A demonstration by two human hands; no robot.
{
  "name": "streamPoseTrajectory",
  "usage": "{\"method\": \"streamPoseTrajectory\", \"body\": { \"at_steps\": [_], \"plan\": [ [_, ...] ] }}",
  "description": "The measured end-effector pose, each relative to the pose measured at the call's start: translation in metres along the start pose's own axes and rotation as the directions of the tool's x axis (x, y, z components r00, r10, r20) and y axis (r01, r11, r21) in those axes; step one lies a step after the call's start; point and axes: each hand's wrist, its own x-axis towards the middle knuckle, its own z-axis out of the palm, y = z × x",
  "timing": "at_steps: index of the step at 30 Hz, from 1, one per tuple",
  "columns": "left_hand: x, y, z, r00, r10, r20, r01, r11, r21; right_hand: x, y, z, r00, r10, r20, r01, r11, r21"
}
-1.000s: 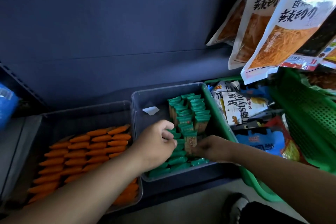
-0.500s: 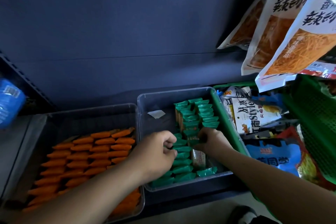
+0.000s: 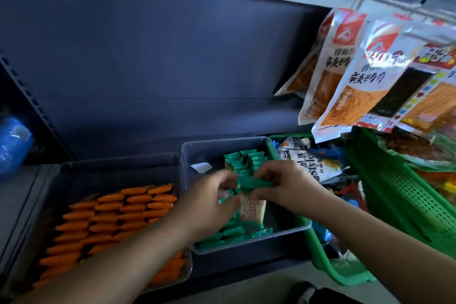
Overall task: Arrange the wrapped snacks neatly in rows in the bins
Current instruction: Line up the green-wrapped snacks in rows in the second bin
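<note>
- Dark shelf back panel [image 3: 153, 76] fills the upper view, bare above the bins.
- Hanging snack bags [image 3: 350, 76] droop at upper right, over the green basket [image 3: 399, 195], which is crammed with mixed packets and presses against the right bin's wall.
- Left clear bin [image 3: 118, 168] holds orange wrapped snacks [image 3: 118, 214] in tidy rows; its far part is free.
- Right clear bin [image 3: 222, 148] holds green wrapped snacks [image 3: 246, 163] — stacked at the far right, more along the near edge; its far-left corner is open apart from a white scrap [image 3: 201, 168].
- Left hand [image 3: 209, 202] and right hand [image 3: 283, 185] meet above that bin, both pinching one green-topped packet [image 3: 251, 205] held upright.
</note>
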Motion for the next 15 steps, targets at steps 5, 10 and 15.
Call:
{"method": "streamPoseTrajectory", "body": {
  "at_steps": [5,10,15],
  "plan": [
    [-0.023,0.029,-0.016,0.996,0.07,-0.051,-0.083,0.945,-0.315,-0.053,-0.044,-0.02,1.0,0.013,-0.021,-0.007,0.959,0.283],
    [-0.041,0.035,-0.032,0.991,0.109,-0.08,-0.131,0.915,-0.382,-0.078,-0.062,-0.015,0.992,0.123,0.038,-0.114,0.71,0.695],
    [-0.047,0.036,-0.042,0.991,0.094,-0.096,-0.118,0.949,-0.294,-0.066,-0.064,0.008,0.987,0.157,-0.036,-0.073,0.636,0.768]
  ]
}}
